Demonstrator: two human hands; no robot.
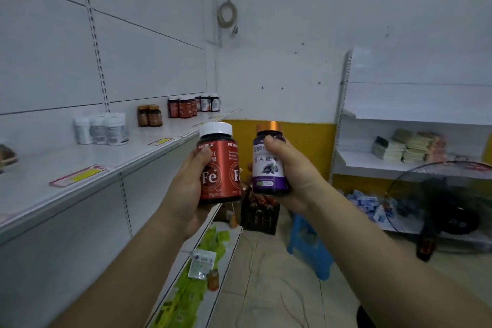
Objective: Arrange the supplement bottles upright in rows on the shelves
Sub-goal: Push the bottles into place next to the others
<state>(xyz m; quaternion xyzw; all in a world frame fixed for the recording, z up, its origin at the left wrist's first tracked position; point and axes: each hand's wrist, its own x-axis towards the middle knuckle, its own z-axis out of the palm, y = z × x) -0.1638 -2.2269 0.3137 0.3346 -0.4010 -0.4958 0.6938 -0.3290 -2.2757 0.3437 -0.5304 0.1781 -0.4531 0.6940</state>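
Two bottles up, carried toward the shelf, neither placed yet.

My left grip (186, 189) was clamped round a red iron-supplement bottle (219, 168) and my right grip (295, 178) round a purple blueberry-label bottle (270, 165), both upright in the air just beside the upper shelf (80, 160). I judged the red one belonged with the matching red bottles (183, 107) far along, past the white bottles (103, 128) and amber bottles (150, 115). I saw no row of purple ones, and nothing blocked the reach.

shelf (66, 165) left | bottles (183, 106) on it (upright groups) | crate (259, 217) floor ahead
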